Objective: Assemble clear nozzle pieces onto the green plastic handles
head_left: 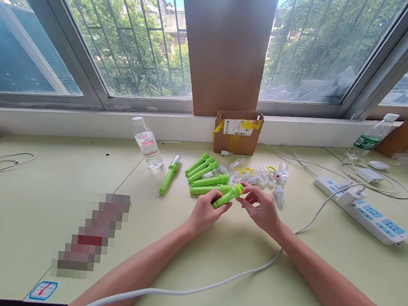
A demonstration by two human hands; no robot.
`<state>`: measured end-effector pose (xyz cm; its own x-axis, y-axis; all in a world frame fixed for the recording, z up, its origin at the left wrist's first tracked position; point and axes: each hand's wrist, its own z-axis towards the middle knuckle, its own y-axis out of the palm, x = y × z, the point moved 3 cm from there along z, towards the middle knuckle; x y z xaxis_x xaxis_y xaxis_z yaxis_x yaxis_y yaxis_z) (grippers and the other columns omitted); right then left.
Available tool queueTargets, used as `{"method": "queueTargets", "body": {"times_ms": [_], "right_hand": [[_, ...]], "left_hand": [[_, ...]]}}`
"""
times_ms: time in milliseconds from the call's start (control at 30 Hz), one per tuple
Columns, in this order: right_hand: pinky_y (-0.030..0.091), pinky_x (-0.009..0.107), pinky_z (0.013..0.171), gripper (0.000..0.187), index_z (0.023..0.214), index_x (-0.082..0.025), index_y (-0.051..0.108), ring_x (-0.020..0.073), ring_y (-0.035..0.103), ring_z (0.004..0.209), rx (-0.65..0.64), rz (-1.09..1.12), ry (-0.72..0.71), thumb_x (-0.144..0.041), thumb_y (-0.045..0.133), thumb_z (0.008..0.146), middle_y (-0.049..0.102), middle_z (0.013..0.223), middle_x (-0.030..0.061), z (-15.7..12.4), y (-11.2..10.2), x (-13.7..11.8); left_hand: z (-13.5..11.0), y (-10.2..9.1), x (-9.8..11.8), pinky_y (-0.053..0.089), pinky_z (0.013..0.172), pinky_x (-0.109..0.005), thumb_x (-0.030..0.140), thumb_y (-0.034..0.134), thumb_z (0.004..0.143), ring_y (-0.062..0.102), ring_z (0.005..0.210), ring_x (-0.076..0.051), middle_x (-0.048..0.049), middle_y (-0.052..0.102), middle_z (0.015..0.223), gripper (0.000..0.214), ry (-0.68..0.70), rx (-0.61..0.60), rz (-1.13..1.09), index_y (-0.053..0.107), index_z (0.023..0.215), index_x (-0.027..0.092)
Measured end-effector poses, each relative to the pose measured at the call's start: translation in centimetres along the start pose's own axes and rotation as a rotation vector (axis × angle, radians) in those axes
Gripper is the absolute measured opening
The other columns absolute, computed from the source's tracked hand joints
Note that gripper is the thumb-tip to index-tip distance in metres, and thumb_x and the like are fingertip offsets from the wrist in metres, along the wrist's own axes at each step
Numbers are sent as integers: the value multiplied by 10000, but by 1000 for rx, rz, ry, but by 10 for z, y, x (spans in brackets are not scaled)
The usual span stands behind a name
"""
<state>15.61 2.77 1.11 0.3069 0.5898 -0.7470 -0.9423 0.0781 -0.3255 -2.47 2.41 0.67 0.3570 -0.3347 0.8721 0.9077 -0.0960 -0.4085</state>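
Observation:
My left hand (208, 211) is closed around a green plastic tube (224, 201), which is held tilted above the table with its wider end up to the right. A yellow band shows round that wider end. The fingertips of my right hand (261, 206) pinch at this same end; whether they hold any smaller part is hidden. Just behind my hands lie several more green tubes (208, 181). To their right is a cluster of clear plastic caps (259, 176) with some yellow rings. One green tube with a clear top (169, 178) lies apart on the left.
A water bottle (147, 144) stands left of a small cardboard box (237, 136). On the right are a white power strip (363, 211), cables and another bottle (371, 138). A white cable (213, 286) crosses over my forearms. A blurred-out object (93, 236) lies at left.

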Motion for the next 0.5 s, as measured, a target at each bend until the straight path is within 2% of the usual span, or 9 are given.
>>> {"method": "queueTargets", "body": {"times_ms": [300,500], "right_hand": [[589,315,505,222,843,-205,560,149,657,568,-2,-8,54,-394,663,792,679,1085,120,2,1,0],[585,299,510,200,858,-211,545,147,661,608,-27,-2,38,-361,661,793,666,1105,110,1,1,-3]], "left_hand": [[3,1,-1,404,480,-223,514,669,710,499,499,-97,21,547,585,373,-224,-128,-261,576,748,154],[5,-4,0,395,535,-228,499,634,756,524,522,-107,13,581,543,350,-202,-197,-246,588,748,153]]}}
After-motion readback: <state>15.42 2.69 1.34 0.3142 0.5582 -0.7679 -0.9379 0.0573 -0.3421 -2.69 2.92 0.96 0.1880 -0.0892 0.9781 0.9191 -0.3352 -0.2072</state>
